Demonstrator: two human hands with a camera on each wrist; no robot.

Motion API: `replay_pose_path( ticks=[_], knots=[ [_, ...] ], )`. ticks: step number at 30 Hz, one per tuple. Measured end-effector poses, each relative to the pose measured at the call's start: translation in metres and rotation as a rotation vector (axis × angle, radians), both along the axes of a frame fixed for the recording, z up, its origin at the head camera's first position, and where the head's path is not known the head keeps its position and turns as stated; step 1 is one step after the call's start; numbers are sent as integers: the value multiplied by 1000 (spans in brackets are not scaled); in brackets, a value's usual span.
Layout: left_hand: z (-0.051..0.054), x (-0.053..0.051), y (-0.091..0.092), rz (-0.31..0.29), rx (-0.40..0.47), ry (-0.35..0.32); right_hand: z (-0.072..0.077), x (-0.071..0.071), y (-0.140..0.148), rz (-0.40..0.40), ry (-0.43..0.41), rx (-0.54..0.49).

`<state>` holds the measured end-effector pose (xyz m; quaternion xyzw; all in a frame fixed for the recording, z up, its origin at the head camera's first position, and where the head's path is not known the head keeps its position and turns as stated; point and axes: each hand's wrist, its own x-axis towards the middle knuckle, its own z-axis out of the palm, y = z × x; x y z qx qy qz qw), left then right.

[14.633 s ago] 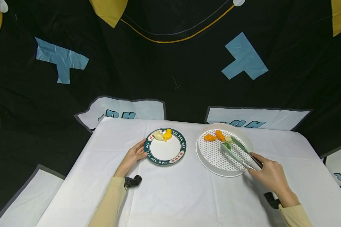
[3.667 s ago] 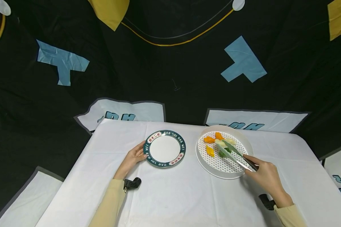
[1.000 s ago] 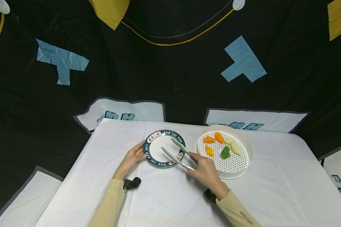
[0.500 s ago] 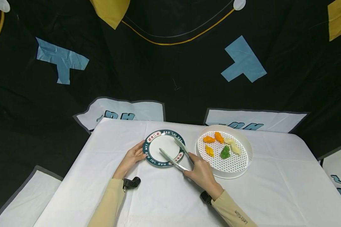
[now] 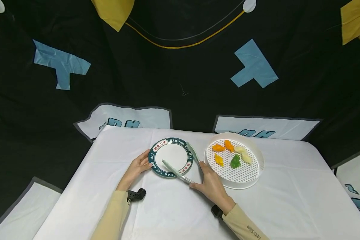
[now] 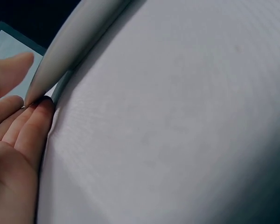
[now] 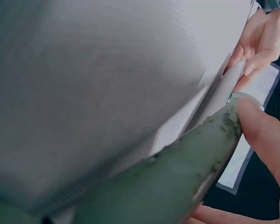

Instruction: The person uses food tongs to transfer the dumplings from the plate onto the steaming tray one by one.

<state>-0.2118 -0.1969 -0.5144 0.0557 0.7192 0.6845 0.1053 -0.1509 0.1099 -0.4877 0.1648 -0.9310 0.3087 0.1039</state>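
Observation:
My left hand [image 5: 136, 170] grips the left rim of a round white plate [image 5: 171, 155] with a dark green lettered border, thumb on top and fingers underneath. The plate bears no food. My right hand [image 5: 211, 184] holds a pair of food tongs [image 5: 175, 171], their arms spread wide. One tip reaches over the lower left of the plate and the other lies by its right edge. In the right wrist view a green tong handle [image 7: 177, 172] sits under my thumb. A white round steamer tray [image 5: 256, 150] with a perforated mat holds orange, yellow, green and pale dumpling-like pieces [image 5: 235, 161].
A white cloth [image 5: 174, 213] covers the table. The steamer tray stands right of the plate, close to my right hand. Behind the table's far edge hangs a black backdrop [image 5: 168, 83] with blue and yellow shapes.
The pale and yellow pieces seen earlier on the plate now lie in the steamer tray. My right hand has moved left from the tray to the plate, and the tong arms have spread wider.

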Motion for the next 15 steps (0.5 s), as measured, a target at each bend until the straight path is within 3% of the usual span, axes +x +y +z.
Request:
replay_pose_path(
  ticks=[10, 15],
  knots=[
    [4, 4, 2, 31, -84, 40, 6, 7, 6, 30, -48, -67],
    [12, 6, 5, 55, -213, 119, 18, 12, 13, 34, -17, -134]
  ],
)
